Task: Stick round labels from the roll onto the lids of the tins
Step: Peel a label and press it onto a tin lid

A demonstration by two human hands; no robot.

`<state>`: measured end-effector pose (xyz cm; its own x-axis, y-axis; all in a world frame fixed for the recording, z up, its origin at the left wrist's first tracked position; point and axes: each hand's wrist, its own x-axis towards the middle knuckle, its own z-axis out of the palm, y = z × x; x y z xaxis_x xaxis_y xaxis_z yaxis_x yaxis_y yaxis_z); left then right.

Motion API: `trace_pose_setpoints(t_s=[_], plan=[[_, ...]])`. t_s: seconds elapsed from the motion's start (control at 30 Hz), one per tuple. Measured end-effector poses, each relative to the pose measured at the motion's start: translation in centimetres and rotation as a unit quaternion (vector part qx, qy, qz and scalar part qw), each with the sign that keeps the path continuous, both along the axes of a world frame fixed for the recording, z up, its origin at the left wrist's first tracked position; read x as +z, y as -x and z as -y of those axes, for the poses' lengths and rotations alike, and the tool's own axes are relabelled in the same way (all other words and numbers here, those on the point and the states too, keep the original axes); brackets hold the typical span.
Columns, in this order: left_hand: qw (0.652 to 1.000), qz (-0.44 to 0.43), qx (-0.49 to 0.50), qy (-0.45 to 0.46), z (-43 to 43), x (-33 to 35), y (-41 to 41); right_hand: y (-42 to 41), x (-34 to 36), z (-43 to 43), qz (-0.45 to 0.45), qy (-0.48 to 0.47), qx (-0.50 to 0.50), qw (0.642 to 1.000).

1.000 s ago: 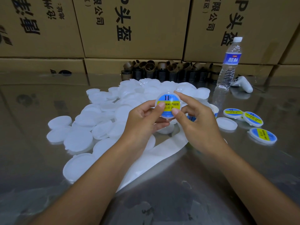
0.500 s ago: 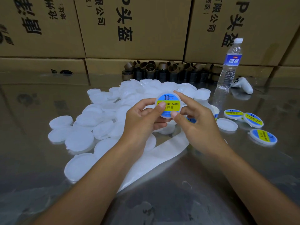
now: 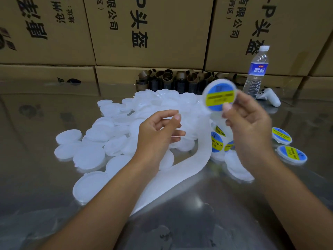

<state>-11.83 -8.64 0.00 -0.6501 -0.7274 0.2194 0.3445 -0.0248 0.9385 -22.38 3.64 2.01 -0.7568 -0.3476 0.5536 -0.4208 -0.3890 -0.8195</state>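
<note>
Open table (image 3: pixel 198 222) nearest; plain lids (image 3: pixel 89 157) crowd left; labelled lids (image 3: pixel 292 156) right.

Stacked cardboard boxes (image 3: pixel 153 33) with printed Chinese characters along the far side, a cluster of brown and black tube cores (image 3: pixel 173 82) below them, clear water bottle (image 3: pixel 256 73) far right, what looks like a white controller (image 3: pixel 270 98) beside it, glossy reflective table (image 3: pixel 36 177)

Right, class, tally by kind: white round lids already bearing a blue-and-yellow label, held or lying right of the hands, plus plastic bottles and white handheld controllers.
Round white lid with a blue-and-yellow label, pinched in the right hand: 1
Labelled lids lying on the shiny metal table: 2
Clear plastic water bottle: 1
White handheld controller: 1
Total: 5
</note>
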Motion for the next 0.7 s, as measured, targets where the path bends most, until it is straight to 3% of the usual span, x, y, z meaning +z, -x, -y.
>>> trace_pose_setpoints(t_s=[0.17,0.27,0.37,0.5,0.7], plan=[[0.999,0.022,0.049,0.01,0.6,-0.2,0.1,2.6,0.5,-1.4,0.165,0.121,-0.089,0.975],[0.997,0.032,0.065,0.041,0.7,-0.4,0.3,4.7,-0.1,-2.2,0.242,0.107,-0.195,0.944],[0.983,0.062,0.097,0.142,0.8,-0.8,0.4,7.0,-0.9,-2.9,0.309,0.093,-0.25,0.913],[0.938,0.127,0.131,0.295,1.2,-1.4,0.3,8.8,-2.4,-3.2,0.298,0.026,-0.329,0.896],[0.85,0.271,0.106,0.44,1.3,-2.3,0.2,9.9,-3.3,-3.2,0.28,-0.021,-0.365,0.887]])
